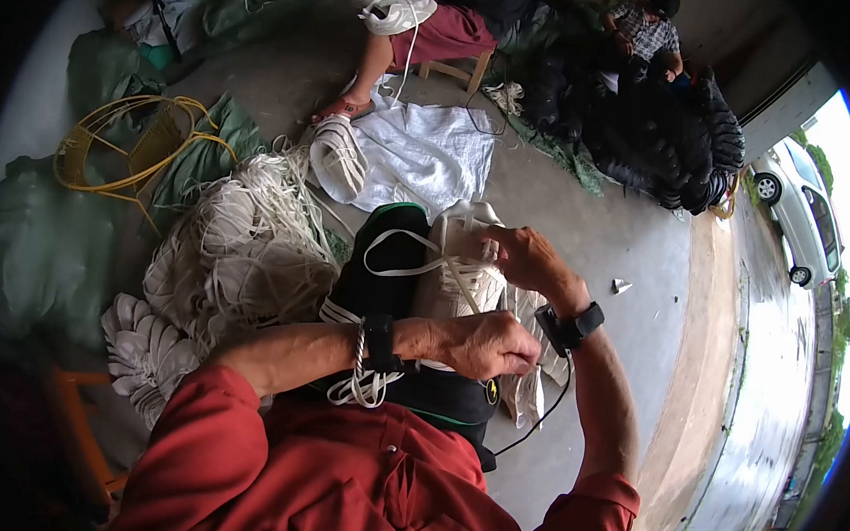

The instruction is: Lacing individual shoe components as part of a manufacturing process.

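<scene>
A white shoe upper (463, 268) rests on my lap over a black cloth (391, 264). My right hand (526, 259) grips its far side, fingers curled on the upper near the white lace (416, 260) that loops across it. My left hand (483, 344) is closed in a fist at the near end of the upper, pinching the lace. A bundle of white laces (361, 382) hangs over my left wrist beside a black band. A black watch sits on my right wrist.
A heap of white shoe uppers and laces (239, 246) lies to my left, with a yellow wire frame (128, 149) and green sacks behind. A seated person (428, 25) is ahead near a white cloth (421, 150). Black shoe pieces (663, 134) pile at right; a car (798, 218) stands outside.
</scene>
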`<state>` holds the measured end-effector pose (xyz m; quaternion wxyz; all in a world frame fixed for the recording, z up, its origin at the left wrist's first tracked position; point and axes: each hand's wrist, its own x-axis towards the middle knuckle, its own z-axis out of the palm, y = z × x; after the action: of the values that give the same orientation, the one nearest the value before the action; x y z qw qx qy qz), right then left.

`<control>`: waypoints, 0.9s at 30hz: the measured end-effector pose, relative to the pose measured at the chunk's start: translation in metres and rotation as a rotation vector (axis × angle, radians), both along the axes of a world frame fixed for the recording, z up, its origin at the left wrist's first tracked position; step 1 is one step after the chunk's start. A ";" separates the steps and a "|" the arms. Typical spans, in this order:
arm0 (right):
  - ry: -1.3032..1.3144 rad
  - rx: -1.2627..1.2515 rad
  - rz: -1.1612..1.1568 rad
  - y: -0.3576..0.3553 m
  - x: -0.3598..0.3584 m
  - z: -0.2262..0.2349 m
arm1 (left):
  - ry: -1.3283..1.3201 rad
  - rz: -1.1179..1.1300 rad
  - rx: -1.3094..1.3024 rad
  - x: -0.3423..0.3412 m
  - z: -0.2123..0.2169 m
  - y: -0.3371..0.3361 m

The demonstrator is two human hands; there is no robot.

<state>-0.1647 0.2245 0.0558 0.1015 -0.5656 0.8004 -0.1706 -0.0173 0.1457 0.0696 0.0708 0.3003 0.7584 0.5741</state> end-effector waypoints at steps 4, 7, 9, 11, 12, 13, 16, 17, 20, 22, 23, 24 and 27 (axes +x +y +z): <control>0.092 0.006 0.091 -0.007 -0.003 0.001 | -0.007 0.564 -0.125 -0.022 -0.055 -0.037; 0.138 0.069 0.145 -0.005 -0.004 0.002 | -0.367 0.888 0.040 -0.031 -0.042 -0.053; 0.095 -0.032 0.161 0.000 -0.006 -0.001 | -0.266 0.901 0.081 -0.041 -0.051 -0.056; 0.111 -0.020 0.148 0.000 -0.001 0.000 | -0.276 0.898 0.015 -0.049 -0.057 -0.057; 0.129 -0.011 0.129 0.000 0.001 0.001 | -0.284 0.889 -0.054 -0.052 -0.060 -0.057; 0.129 -0.006 0.126 0.003 0.000 -0.002 | -0.285 0.885 -0.050 -0.055 -0.057 -0.054; 0.119 -0.101 0.127 0.007 0.000 -0.009 | -0.216 0.824 -0.062 -0.062 -0.053 -0.051; 0.114 -0.105 0.113 0.008 0.003 -0.005 | -0.248 0.775 -0.122 -0.064 -0.053 -0.053; 0.094 -0.135 0.095 0.009 0.003 -0.007 | -0.406 0.701 -0.185 -0.070 -0.049 -0.056; 0.080 -0.163 0.096 0.008 0.002 -0.008 | -0.531 0.679 -0.187 -0.073 -0.057 -0.056; 0.068 -0.162 0.088 0.005 0.004 -0.008 | -0.232 0.733 -0.255 -0.073 -0.069 -0.057; 0.056 -0.161 0.081 0.002 0.005 -0.007 | 0.069 0.776 -0.322 -0.072 -0.081 -0.059; -0.045 -0.187 0.064 0.007 0.004 -0.004 | 0.012 0.829 -0.385 -0.058 -0.055 -0.056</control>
<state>-0.1610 0.2317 0.0514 0.0716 -0.5939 0.7601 -0.2537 -0.0754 0.0895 0.0151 -0.1148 -0.0439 0.9079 0.4008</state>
